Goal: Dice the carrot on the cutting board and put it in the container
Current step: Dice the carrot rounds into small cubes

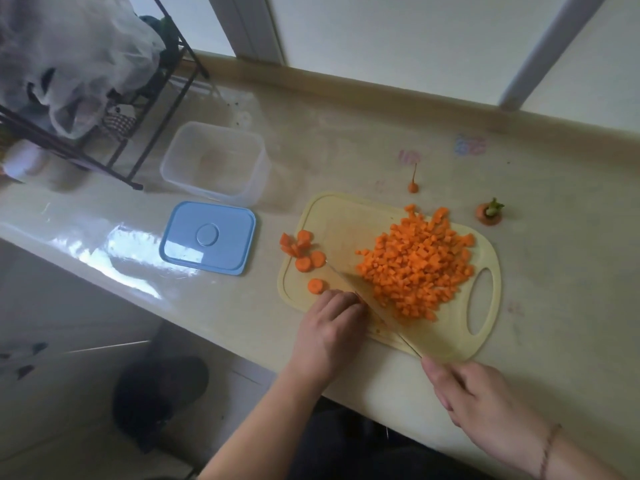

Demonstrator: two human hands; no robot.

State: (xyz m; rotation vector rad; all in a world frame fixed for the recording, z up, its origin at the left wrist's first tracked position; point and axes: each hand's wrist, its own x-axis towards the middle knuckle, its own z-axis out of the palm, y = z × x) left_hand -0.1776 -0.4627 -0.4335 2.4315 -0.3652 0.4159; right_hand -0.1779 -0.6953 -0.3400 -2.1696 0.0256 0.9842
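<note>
Your right hand [485,393] is gripping the knife [377,306] by its handle at the near edge of the cutting board [346,216], the blade lying flat-angled beside the diced carrot pile [415,265]. Your left hand [332,323] is curling knuckles-down over a piece at the board's near left, fingers tucked against the blade; what they are pinching is hidden. A few carrot rounds [304,258] are waiting at the far left edge, some spilling off. Watch those fingertips: they are sitting touching the blade, and a slipping round could bring the edge onto them. Farther left, the container [214,161] is standing open, its blue lid [207,237] beside it.
</note>
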